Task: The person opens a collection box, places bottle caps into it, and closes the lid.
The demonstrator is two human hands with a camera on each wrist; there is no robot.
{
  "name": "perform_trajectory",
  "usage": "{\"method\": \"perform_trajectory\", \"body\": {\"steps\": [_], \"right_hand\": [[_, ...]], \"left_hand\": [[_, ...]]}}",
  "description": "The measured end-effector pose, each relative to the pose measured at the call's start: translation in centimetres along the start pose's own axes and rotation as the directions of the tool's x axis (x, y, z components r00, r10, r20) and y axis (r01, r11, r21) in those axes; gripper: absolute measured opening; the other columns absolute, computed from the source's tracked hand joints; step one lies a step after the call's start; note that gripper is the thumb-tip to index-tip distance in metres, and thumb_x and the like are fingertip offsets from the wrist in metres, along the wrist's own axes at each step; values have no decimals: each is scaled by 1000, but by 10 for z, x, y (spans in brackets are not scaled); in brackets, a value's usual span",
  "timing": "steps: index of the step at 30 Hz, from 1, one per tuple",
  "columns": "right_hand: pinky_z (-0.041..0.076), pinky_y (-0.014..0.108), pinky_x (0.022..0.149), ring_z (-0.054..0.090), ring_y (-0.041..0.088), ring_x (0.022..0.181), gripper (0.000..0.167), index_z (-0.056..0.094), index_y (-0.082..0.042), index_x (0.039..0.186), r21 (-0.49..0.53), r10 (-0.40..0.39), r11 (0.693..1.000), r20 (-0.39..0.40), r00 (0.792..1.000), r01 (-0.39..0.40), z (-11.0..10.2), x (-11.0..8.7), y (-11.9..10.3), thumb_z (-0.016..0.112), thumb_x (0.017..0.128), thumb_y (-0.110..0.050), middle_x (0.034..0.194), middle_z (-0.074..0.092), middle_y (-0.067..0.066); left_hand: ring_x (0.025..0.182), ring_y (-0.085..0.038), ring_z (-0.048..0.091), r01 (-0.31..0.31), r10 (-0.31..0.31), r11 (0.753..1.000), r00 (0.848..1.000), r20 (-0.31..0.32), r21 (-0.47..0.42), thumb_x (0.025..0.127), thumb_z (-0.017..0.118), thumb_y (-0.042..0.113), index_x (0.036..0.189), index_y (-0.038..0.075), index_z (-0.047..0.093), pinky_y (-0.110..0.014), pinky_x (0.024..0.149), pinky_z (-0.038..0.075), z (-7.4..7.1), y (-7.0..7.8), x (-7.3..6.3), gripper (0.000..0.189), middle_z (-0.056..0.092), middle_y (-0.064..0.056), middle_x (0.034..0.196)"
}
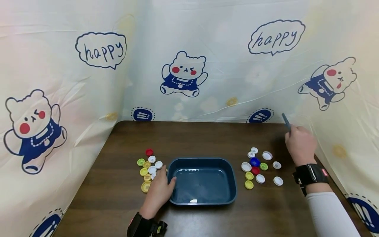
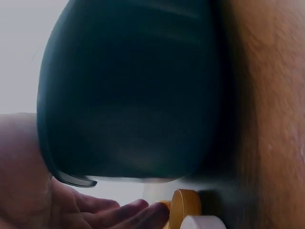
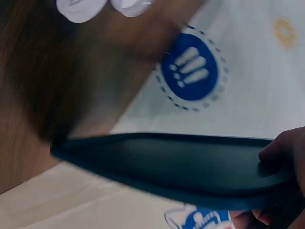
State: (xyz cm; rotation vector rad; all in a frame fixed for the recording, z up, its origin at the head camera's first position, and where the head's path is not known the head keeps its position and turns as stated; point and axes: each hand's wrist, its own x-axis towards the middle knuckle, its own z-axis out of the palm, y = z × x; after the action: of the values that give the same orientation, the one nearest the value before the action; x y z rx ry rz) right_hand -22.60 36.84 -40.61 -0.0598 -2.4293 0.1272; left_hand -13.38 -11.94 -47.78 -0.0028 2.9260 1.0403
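My left hand [image 1: 160, 191] grips the left rim of a dark teal rectangular tray [image 1: 204, 201], thumb over the rim. The left wrist view shows the outer wall of the tray [image 2: 128, 90] close up and fingertips [image 2: 152, 214] beside a yellow cap [image 2: 185, 206]. At the far right of the table, my right hand [image 1: 302, 144] holds a thin blue-grey piece [image 1: 286, 121]. In the right wrist view this is a dark teal, shallow, dish-like piece [image 3: 190, 164], seen nearly edge-on, my thumb on its inner face; its exact kind is unclear.
Several red, white, yellow and green bottle caps [image 1: 143, 171] lie left of the tray. Another group, including a blue cap [image 1: 255, 162], lies to its right. A printed cloth [image 1: 225, 72] stands behind and beside the brown table [image 1: 201, 138].
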Motion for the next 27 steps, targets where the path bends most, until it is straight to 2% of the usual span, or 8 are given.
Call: {"method": "perform_trajectory", "body": {"steps": [3,5,7,10,13,22,25,27], "right_hand": [[35,54,41,51,45,54,7,57,8,80,-28,-26,999,46,999,27,16,7,1,59,82,2,63,53,24],[37,54,43,53,46,58,11,57,7,80,-37,18,999,133,991,-13,26,11,-1,60,85,-2,63,53,23],[41,56,47,56,47,64,17,58,7,83,-48,75,997,221,972,-66,37,14,-4,61,89,-9,66,55,24],[46,59,56,58,49,78,31,62,8,90,-84,157,987,357,921,-136,52,16,-13,62,95,-22,75,61,29],[50,61,65,57,52,89,44,64,12,99,-126,209,977,455,866,-170,65,16,-21,60,99,-32,89,64,37],[50,62,79,54,54,104,48,63,14,112,-177,319,947,580,749,-267,96,15,-32,59,101,-33,110,62,40],[50,63,83,52,54,108,51,60,14,117,-138,323,943,595,736,-302,105,16,-33,54,103,-34,116,59,40],[50,64,82,53,55,107,51,59,15,115,-90,309,944,575,757,-316,108,17,-33,50,104,-34,115,59,41]], "left_hand": [[124,-45,56,-14,14,1000,1000,6,-23,100,60,16,140,-13,45,-59,100,47,0,1,1,52,54,-32,137],[118,-41,60,-22,22,999,1000,11,-23,100,58,12,134,-12,51,-57,96,49,0,1,2,42,59,-28,129],[111,-37,62,-28,28,1000,999,21,-15,101,55,9,128,-11,54,-56,92,51,0,1,3,34,62,-24,122],[106,-34,63,-22,22,1000,999,40,-1,101,53,7,125,-11,54,-54,89,53,0,2,3,29,63,-23,116],[107,-34,62,-8,7,1000,999,49,9,102,51,6,127,-12,52,-54,90,52,1,1,3,31,62,-24,120],[104,-33,62,2,-4,999,999,46,43,102,51,6,130,-14,49,-52,88,53,6,2,2,35,61,-25,119],[100,-31,62,30,-32,998,999,43,49,102,52,7,131,-13,50,-52,89,54,6,4,1,35,62,-24,118],[99,-30,62,35,-37,998,998,41,56,102,53,7,130,-13,50,-52,89,54,5,6,1,35,62,-23,118]]}}
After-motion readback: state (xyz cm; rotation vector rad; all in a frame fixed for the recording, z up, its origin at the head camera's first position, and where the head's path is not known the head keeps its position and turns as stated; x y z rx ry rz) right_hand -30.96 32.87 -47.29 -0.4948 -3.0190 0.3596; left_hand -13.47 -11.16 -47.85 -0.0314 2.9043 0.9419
